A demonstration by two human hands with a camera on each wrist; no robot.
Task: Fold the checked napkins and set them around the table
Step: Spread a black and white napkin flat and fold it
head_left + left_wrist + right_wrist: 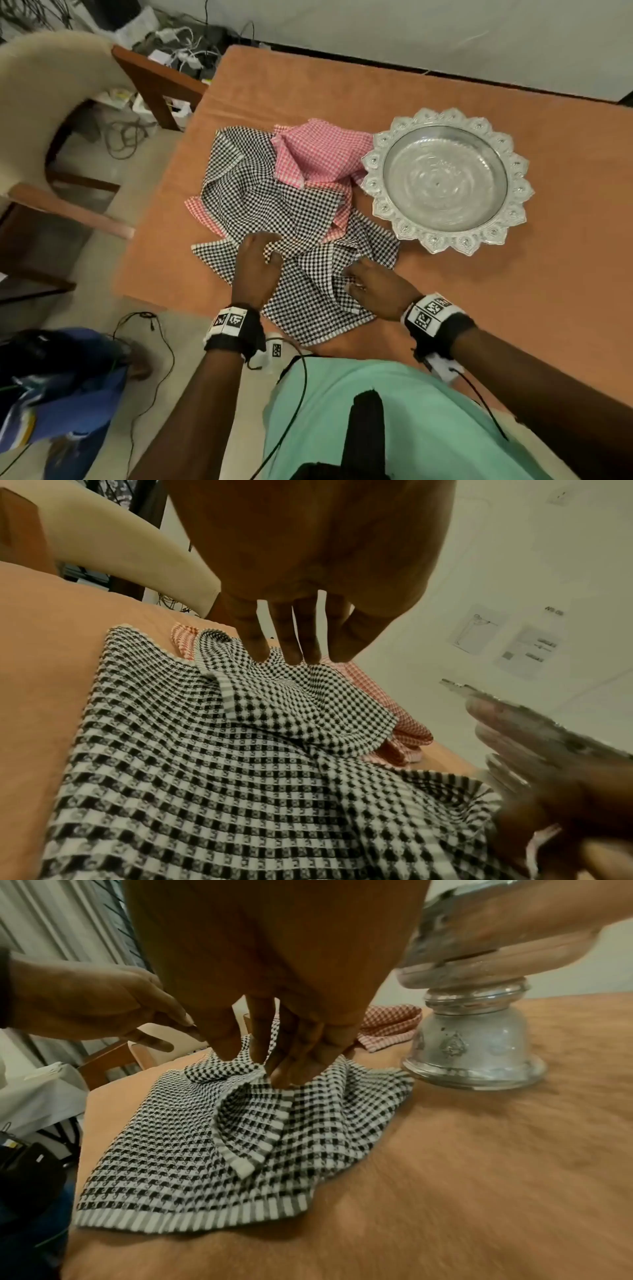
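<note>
A heap of checked napkins lies on the orange table [513, 308]. A black-and-white napkin [308, 308] [240, 777] [192, 1150] is nearest me, another overlaps it, and pink napkins [318, 154] [407, 734] [390, 1023] lie behind. My left hand [260, 253] [291, 653] is over the black-and-white cloth with straight fingers, their tips touching it. My right hand [356, 277] [270, 1064] pinches a raised fold at the striped edge of the near napkin.
A silver scalloped pedestal dish [520, 192] [472, 1047] [534, 723] stands just right of the heap. A cream chair [51, 102] is off the table's left edge. Cables [154, 342] and a blue bag [68, 377] lie on the floor to my left.
</note>
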